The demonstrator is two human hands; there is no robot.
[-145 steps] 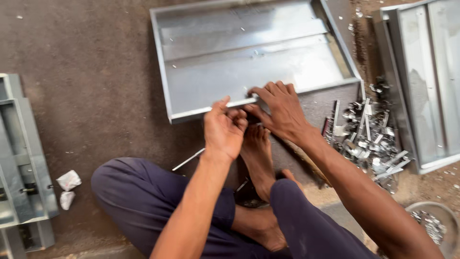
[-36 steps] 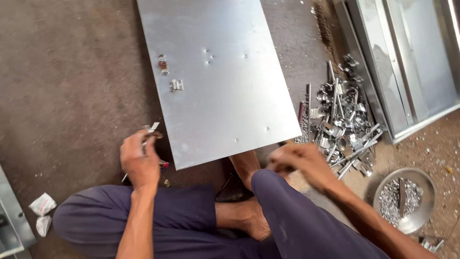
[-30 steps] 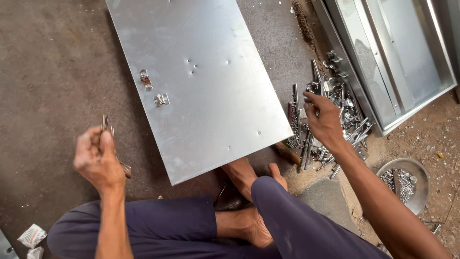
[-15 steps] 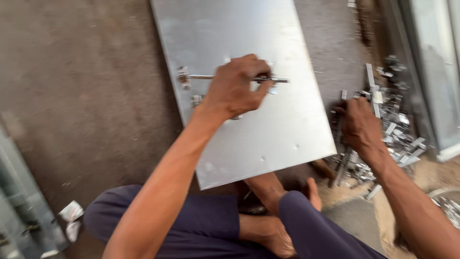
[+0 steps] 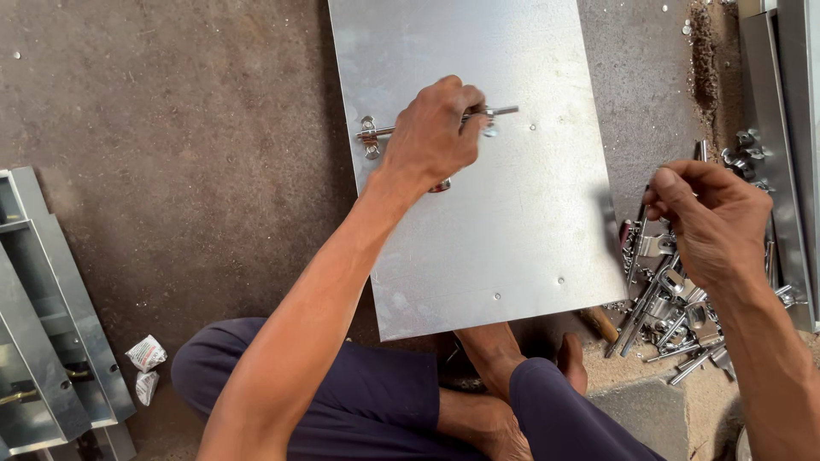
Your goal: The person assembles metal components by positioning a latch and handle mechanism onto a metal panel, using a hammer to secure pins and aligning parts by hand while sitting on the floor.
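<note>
Right hand (image 5: 713,226) raised just right of the sheet (image 5: 512,248), over the hardware pile (image 5: 675,307); fingertips pinched together, contents not visible. Left hand (image 5: 436,137) reaches out over the sheet's upper half, fingers clamped on the bolt (image 5: 500,111), which lies flat across the sheet.

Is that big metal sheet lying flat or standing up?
Flat. The metal sheet lies face-up on the floor, left hand pressing a rod onto it.

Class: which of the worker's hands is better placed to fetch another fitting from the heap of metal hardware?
Probably the right hand: it hovers over the hardware heap. The left hand is holding a rod latch on the metal sheet.
</note>
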